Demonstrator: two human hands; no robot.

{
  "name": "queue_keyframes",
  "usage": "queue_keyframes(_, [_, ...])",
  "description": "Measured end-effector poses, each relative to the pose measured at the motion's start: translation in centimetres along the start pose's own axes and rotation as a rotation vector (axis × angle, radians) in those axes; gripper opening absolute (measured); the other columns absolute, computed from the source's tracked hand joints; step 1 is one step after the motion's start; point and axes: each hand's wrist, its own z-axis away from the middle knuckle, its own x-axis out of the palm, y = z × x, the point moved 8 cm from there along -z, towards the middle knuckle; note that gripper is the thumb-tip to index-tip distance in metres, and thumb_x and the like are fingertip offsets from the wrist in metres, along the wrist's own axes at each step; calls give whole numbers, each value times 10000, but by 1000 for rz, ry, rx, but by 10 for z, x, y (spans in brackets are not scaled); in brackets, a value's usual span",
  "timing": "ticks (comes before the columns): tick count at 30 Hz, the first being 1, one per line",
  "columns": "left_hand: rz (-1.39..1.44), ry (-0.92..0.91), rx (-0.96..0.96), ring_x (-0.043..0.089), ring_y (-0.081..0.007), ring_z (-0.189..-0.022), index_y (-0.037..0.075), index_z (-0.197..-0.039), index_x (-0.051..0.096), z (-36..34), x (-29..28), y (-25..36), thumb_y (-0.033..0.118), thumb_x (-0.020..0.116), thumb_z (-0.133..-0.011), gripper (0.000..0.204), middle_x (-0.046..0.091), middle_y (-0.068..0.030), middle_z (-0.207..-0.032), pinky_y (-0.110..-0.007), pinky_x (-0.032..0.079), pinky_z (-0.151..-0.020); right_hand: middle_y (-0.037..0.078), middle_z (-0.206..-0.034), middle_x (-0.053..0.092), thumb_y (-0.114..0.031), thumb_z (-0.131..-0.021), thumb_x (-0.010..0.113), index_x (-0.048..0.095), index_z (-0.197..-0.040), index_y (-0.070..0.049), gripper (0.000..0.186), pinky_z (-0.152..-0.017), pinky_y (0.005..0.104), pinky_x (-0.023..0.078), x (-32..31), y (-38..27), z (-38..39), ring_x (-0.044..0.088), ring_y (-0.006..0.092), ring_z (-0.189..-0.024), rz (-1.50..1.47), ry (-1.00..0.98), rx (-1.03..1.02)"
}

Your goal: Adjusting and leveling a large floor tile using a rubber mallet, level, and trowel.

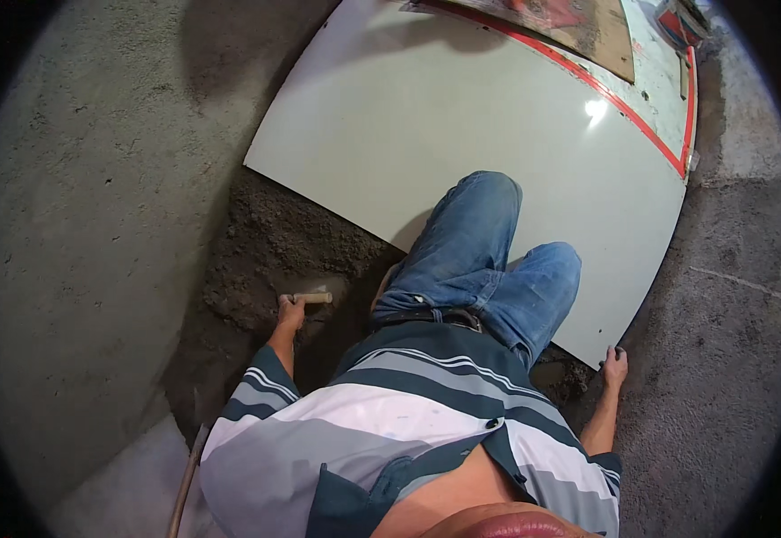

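Partway, by the look of it. White panel is laid across the middle, under the person's legs; near edge ends at a rough, dark bed, probably mortar. Red tape is run along the panel's far side, with a plywood board placed beyond it.

Left: the strip along the near edge is uncovered, widest on the person's left. It is lumpy, so levelling and covering are judged outstanding there. Final seating of the panel can't be confirmed from this view.

Wooden-handled tool is held over the bed by the left hand, fingers wrapped round the handle; working end can't be made out. Panel's near right corner is met by the right hand; whether its fingers are pinched on the edge or just rested there, cannot tell.
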Motion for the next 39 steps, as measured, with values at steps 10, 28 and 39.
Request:
queue_keyframes(10, [100,-163,20,595,-282,-753,54,-1159,418,1,44,-5,361,569,-798,498,571,-152,-969,-414,497,-545,219,-1038,607,-365,-813,564,550,-1114,-15,462,-817,402,446,5,5,17,582,348,-981,164,55,-28])
queue_keyframes(28, [-124,-321,367,594,-224,-763,28,-1128,440,-10,82,179,317,599,-814,455,563,-141,-966,-337,498,-611,231,-1137,555,-403,-790,575,518,-1158,-17,537,-878,428,422,40,93,117,526,365,-1067,28,19,360])
queue_keyframes(39, [-330,-272,714,563,-304,-993,-7,-1139,453,10,90,287,341,593,-801,505,583,-218,-1054,-372,435,-848,215,-1013,607,-380,-776,585,574,-1045,-20,450,-825,412,440,52,101,139,568,364,-973,-72,117,348])
